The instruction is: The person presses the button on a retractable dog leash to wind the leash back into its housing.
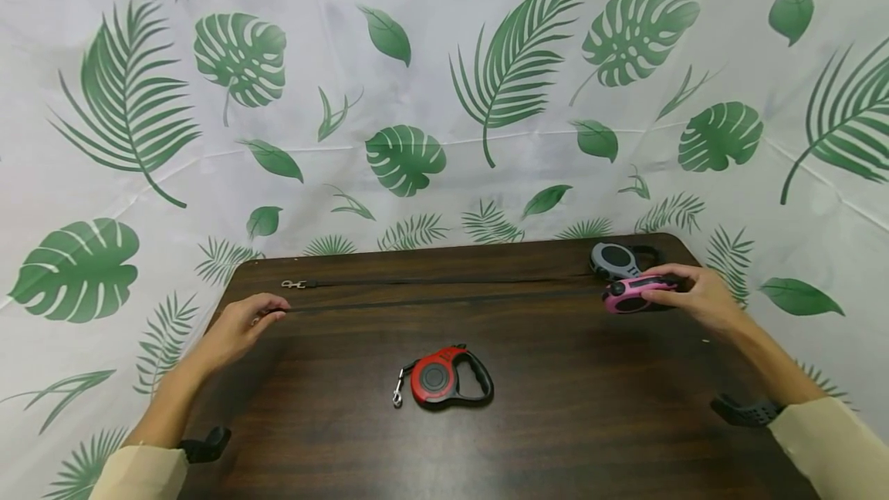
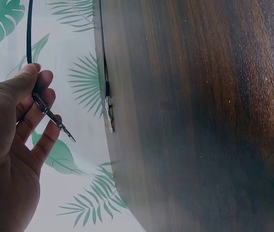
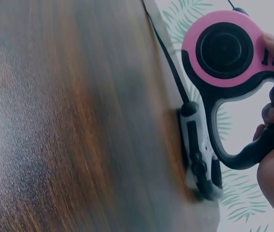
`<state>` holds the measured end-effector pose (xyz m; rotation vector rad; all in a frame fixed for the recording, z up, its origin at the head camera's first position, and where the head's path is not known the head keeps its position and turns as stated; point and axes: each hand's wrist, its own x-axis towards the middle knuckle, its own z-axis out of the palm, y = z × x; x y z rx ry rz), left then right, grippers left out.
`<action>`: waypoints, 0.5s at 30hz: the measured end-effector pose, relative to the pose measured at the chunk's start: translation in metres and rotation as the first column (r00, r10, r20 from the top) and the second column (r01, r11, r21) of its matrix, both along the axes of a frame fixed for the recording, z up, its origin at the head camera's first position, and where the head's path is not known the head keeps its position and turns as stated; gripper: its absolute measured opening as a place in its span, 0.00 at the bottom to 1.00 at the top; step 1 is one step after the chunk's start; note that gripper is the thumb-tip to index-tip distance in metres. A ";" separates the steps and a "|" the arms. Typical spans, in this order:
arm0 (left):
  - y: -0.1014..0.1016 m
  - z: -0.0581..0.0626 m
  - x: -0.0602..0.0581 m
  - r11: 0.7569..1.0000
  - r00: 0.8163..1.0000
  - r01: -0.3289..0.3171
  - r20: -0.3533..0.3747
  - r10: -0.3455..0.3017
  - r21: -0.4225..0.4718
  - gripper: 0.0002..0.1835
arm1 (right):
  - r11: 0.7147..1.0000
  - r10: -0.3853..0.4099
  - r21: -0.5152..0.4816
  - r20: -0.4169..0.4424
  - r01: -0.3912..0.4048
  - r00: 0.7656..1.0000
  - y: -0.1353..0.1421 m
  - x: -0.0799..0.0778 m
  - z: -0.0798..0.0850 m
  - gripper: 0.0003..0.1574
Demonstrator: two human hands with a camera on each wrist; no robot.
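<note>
My right hand (image 1: 701, 295) grips a pink and black retractable dog leash (image 1: 628, 295) by its handle, above the table's far right. From it a thin black cord (image 1: 444, 301) runs taut across to my left hand (image 1: 239, 326), which pinches the cord's end between thumb and finger. In the left wrist view the metal clip (image 2: 50, 113) on that end lies against the fingers. Behind the pink leash rests a grey retractable leash (image 1: 614, 259), its cord (image 1: 417, 281) stretched along the table to a metal clip (image 1: 294, 284) at the far left.
A red and black retractable leash (image 1: 434, 380) lies mid-table, its cord wound in and its clip (image 1: 397, 398) on the left. The dark wooden table (image 1: 333, 438) ends at a white leaf-print cloth (image 1: 444, 99) behind it.
</note>
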<state>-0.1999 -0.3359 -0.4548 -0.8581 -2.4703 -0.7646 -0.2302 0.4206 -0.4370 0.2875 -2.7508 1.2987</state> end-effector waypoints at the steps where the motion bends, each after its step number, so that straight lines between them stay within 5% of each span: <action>1: 0.000 0.000 0.000 1.000 1.000 0.001 -0.002 -0.001 -0.002 0.14 | 1.000 -0.003 0.000 0.002 0.003 1.000 -0.001 0.000 0.000 0.20; 15: 0.007 -0.002 -0.005 1.000 1.000 0.009 0.012 -0.008 -0.009 0.14 | 0.999 0.029 -0.030 -0.021 -0.030 0.999 -0.013 -0.001 -0.003 0.21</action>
